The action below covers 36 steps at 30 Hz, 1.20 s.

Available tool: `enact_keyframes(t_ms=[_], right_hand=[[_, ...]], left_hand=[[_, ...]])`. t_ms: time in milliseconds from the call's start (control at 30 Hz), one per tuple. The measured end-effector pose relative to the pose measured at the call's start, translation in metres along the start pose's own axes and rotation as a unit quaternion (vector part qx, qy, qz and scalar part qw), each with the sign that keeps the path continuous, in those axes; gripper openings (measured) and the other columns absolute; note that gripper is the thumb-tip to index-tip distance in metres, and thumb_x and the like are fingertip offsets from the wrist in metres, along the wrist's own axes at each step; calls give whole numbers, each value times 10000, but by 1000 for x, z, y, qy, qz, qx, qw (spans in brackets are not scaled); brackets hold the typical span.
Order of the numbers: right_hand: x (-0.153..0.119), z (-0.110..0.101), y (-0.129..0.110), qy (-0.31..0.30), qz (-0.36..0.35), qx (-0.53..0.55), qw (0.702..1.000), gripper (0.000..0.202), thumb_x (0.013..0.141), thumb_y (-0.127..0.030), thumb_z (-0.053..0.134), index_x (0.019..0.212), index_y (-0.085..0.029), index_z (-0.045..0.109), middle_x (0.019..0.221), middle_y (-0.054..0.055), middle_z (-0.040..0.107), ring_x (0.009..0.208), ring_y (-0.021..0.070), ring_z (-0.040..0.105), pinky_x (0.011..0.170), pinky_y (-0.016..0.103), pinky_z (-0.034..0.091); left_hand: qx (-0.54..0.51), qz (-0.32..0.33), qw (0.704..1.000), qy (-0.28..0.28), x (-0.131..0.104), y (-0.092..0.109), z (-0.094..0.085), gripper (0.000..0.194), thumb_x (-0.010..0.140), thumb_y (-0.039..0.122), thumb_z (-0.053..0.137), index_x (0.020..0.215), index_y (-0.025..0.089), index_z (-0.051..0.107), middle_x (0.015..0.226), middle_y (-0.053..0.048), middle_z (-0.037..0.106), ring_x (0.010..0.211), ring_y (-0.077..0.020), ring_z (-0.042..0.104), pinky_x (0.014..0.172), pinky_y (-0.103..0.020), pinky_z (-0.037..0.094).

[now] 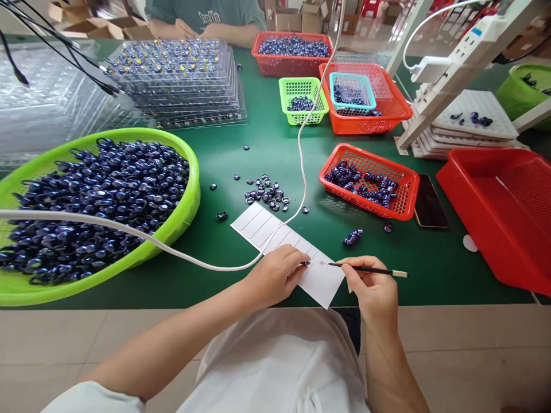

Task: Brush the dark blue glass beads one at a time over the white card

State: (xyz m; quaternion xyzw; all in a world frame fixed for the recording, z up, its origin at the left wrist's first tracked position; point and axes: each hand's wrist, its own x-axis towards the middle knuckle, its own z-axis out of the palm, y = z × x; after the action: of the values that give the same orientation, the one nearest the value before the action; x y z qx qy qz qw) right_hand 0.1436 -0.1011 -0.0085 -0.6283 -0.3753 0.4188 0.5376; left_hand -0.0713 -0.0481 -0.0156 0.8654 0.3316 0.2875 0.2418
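Observation:
My left hand [278, 275] pinches a small dark shiny piece [305, 263] over a white paper strip [316, 284] marked with lines. In my right hand [373, 289] is a thin black brush [370, 269] with a pale end, its tip pointing left over a small grey spot on the paper. Beyond the strip lie loose dark shiny pieces [269, 192]. To the right, a dark ribbed cluster [353, 237] rests on the green table [206, 275].
A green basket [196, 189] heaped with dark pieces stands left. A white cable [215, 267] crosses the table and paper. Red baskets [411, 201] and a phone [430, 201] sit right; stacked clear trays [241, 109] and another person's hands [185, 30] are at the back.

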Motion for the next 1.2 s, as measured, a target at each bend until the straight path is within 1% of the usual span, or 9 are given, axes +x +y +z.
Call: enact_keyframes(t_ms=[100,167,233,333,433,700,867,1000,1200], right_hand=[[-3,-5,3,5,-1,-50,999,213,801,-390,781,837,-204,683,879,60,759,543,108,566,461,229,483],[-3,-8,5,-7,-1,-76,997,210,817,-396,765,854,-203,691,865,58,748,572,116,571,473,227,482],[-2,-9,7,-22,-2,-95,995,204,837,-393,746,877,-201,691,830,51,730,589,124,576,482,225,481],[0,-9,9,-36,-6,-114,993,188,864,-383,721,901,-202,688,777,35,705,581,122,569,488,221,473],[0,-9,9,-36,-9,-121,992,174,868,-375,715,892,-206,684,726,17,685,555,114,554,475,210,456],[3,-8,3,-38,6,-122,992,173,852,-375,718,885,-208,686,760,27,708,567,119,584,489,213,474],[5,-7,4,-39,17,-120,992,185,843,-391,728,863,-213,684,689,5,679,547,117,568,478,213,449],[4,-8,6,-21,16,-77,997,209,811,-397,765,848,-209,681,786,44,735,634,146,642,517,227,483],[7,-12,8,-10,17,-21,1000,219,766,-362,811,813,-195,678,800,61,761,596,137,648,450,203,459]], left_hand=[[-8,29,999,-16,4,4,1,176,988,141,476,1022,136,648,837,-104,691,766,-209,594,653,-320,514],[-4,39,999,-26,7,6,2,187,980,129,468,1005,134,652,856,-111,695,778,-216,581,657,-329,510],[4,50,998,-38,9,9,3,175,968,127,481,999,133,653,934,-124,709,832,-230,581,706,-349,522],[23,91,994,-64,9,11,4,159,962,123,496,1019,137,644,1131,-119,727,961,-256,590,826,-391,526],[57,116,988,-87,6,11,6,176,963,109,477,1024,140,640,1241,-91,717,1022,-264,596,845,-401,513],[118,126,977,-125,1,9,9,162,949,126,488,1009,135,638,1313,-107,686,1074,-254,607,858,-378,474],[130,123,974,-136,1,9,10,146,915,126,530,1015,136,636,1325,-112,677,1073,-254,605,858,-374,466],[129,118,974,-144,0,10,11,152,916,131,531,1029,135,633,1334,-122,669,1079,-256,606,880,-381,473],[78,104,986,-105,3,11,12,154,977,146,470,1006,152,621,1227,-121,718,1035,-252,618,862,-393,498]])
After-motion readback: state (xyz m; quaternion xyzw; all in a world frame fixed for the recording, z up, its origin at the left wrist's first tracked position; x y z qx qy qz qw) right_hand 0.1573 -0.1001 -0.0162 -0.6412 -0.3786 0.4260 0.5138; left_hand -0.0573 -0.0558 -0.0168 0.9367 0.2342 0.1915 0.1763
